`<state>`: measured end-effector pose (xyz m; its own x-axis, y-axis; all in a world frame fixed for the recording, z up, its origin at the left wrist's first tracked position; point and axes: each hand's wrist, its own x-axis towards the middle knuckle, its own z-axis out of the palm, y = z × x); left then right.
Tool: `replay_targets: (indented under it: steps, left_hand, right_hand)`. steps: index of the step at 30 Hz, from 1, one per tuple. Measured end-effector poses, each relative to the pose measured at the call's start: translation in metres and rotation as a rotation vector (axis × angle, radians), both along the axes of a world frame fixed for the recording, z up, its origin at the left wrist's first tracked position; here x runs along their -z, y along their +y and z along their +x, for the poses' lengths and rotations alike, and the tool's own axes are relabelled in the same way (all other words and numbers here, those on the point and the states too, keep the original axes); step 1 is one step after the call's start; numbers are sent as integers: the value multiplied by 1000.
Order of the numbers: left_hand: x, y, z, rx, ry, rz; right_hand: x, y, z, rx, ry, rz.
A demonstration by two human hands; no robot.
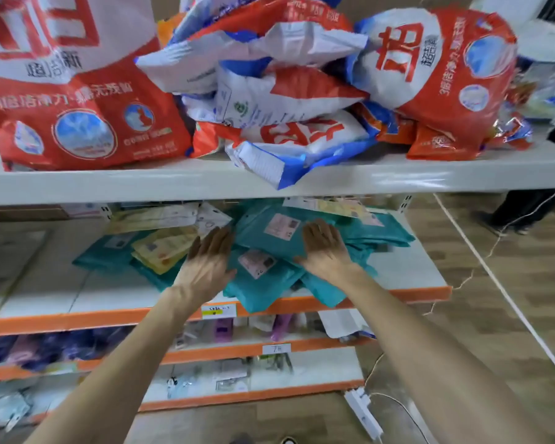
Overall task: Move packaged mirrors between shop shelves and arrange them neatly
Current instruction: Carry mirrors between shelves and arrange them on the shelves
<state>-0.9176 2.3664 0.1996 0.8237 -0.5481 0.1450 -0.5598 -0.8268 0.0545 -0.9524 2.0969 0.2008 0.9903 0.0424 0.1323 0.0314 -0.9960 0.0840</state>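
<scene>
Teal packaged mirrors (263,243) lie in a loose heap right under and between both hands, on the orange-edged shelf (407,267). The left hand (209,261) rests flat at the heap's left side, fingers straight and spread, gripping nothing. The right hand (326,248) presses palm-down on the top packet, fingers also straight. Yellow packets (164,248) sit just left of the left hand. Above both hands, red detergent bags (77,123) crowd the upper shelf (109,181).

A shop: orange-edged shelves (77,318) (price tags (219,311) attached), stacked detergent bags (77,100).
</scene>
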Motion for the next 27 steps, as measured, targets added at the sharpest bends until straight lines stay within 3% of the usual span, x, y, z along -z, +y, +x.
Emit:
replay_targets:
  steps: [5,16,19,21,24,27]
  left_hand:
    - [12,15,-6,-70,7,34]
    - [25,3,-19,-117,-24,-21]
    - [16,-15,-13,-113,-99,-97]
    - [6,-25,-7,-139,-143,-177]
    - [-4,-32,4,-128,-194,-186]
    - [-10,-37,10,-107,-202,-182]
  right_hand:
    - [14,21,35,38,226,38]
    - [28,45,25,36,289,-187]
    - [6,39,13,-47,149,-183]
    - [-26,34,8,-47,61,-58]
    - [-61,17,15,133,-47,252]
    - [-75,-4,16,236,-123,666]
